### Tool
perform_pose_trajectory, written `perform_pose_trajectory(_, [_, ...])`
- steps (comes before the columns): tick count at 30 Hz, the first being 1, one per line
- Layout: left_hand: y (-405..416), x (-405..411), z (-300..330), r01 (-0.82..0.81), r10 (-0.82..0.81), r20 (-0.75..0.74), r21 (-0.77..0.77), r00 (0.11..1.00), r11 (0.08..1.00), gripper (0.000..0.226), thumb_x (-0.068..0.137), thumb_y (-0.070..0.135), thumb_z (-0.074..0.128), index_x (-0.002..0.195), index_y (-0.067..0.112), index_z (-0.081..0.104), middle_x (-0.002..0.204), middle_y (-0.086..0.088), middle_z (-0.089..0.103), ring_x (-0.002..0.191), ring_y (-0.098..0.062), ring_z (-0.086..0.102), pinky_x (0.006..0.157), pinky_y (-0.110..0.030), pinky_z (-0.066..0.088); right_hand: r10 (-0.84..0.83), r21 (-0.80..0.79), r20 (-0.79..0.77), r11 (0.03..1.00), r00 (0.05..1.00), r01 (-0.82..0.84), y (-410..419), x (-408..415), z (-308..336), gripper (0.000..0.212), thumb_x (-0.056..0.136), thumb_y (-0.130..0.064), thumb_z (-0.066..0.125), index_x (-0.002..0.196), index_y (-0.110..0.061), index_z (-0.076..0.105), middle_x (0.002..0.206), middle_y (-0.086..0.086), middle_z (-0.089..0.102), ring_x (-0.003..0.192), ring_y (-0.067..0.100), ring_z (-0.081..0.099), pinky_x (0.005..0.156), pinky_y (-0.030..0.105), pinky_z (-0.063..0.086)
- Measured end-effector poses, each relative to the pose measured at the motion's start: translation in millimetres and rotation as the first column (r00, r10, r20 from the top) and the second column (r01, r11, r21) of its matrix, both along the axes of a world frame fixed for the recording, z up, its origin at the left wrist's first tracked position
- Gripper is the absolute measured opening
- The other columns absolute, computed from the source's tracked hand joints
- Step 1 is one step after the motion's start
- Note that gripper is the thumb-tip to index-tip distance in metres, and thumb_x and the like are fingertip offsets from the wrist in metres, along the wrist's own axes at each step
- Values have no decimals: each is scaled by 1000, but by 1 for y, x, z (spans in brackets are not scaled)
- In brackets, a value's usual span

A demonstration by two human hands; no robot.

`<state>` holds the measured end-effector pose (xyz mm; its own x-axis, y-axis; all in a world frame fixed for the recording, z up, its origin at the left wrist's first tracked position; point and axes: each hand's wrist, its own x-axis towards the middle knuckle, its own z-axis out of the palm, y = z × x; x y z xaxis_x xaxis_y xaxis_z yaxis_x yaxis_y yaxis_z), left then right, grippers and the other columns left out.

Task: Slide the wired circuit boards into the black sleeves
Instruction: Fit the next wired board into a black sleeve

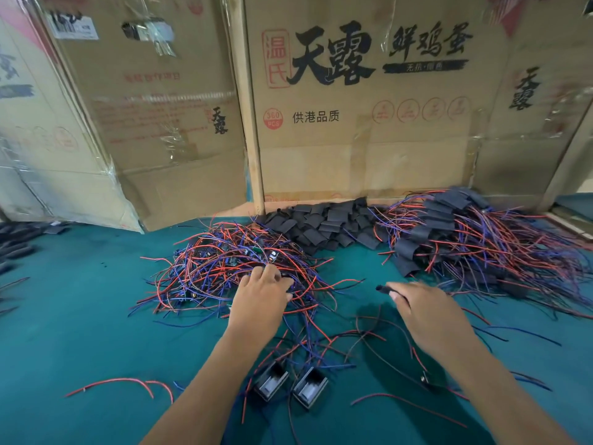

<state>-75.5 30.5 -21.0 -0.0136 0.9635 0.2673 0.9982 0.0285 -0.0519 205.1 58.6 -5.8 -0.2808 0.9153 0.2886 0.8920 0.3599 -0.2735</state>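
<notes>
A tangled heap of wired circuit boards (221, 268) with red and blue leads lies on the green table. My left hand (261, 297) rests on the heap's near right edge, fingers curled into the wires. My right hand (426, 311) hovers palm down to the right and pinches a thin black piece (383, 288) at its fingertips. Empty black sleeves (324, 224) are piled at the back centre. A stack of sleeved boards (449, 232) with trailing wires lies at the back right.
Two small black open-fronted holders (290, 385) sit between my forearms amid loose wires. Cardboard boxes (353, 123) wall off the back. More black pieces (16, 248) lie at the far left. A stray red wire (122, 382) curls at the near left.
</notes>
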Motion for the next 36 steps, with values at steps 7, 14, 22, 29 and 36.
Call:
perform_pose_trajectory(7, [16,-2,40,82,-96,-152,-99,984,992,24,99,38,58,116,22,57,118,2,61,117,-22,48,98,-35,34,97,-65,320,995,943,-81,4,0,-4,34,102,-42,40,133,-36,53,129,-14,60,120,16,52,99,34,42])
perform_pose_trajectory(14, [3,-15,54,168,-151,150,-107,977,980,29,91,42,68,116,33,57,100,18,62,107,-12,47,94,-32,28,115,-100,294,991,949,-89,8,-1,-3,42,97,-50,47,137,-38,51,130,-14,61,122,16,50,102,34,38])
perform_pose_trajectory(22, [-39,-18,72,167,-232,152,349,961,922,16,93,30,69,108,32,73,109,15,68,118,-12,48,97,-35,22,106,-169,146,982,984,-81,13,0,-11,45,98,-51,45,133,-24,55,122,-3,53,120,18,44,102,35,36])
perform_pose_trajectory(29, [-62,-22,51,169,-275,155,488,949,856,34,94,39,46,107,25,75,109,10,72,127,-11,51,116,-46,25,170,-197,109,969,979,-147,9,0,-9,37,99,-46,48,130,-27,53,122,-5,48,120,18,42,102,32,34])
perform_pose_trajectory(36, [-65,-33,47,209,-341,128,579,931,788,27,96,34,52,108,24,74,108,12,71,120,-9,56,107,-48,33,195,-208,77,962,978,-175,7,2,-5,38,99,-50,44,126,-26,56,116,-4,51,114,16,44,99,33,36])
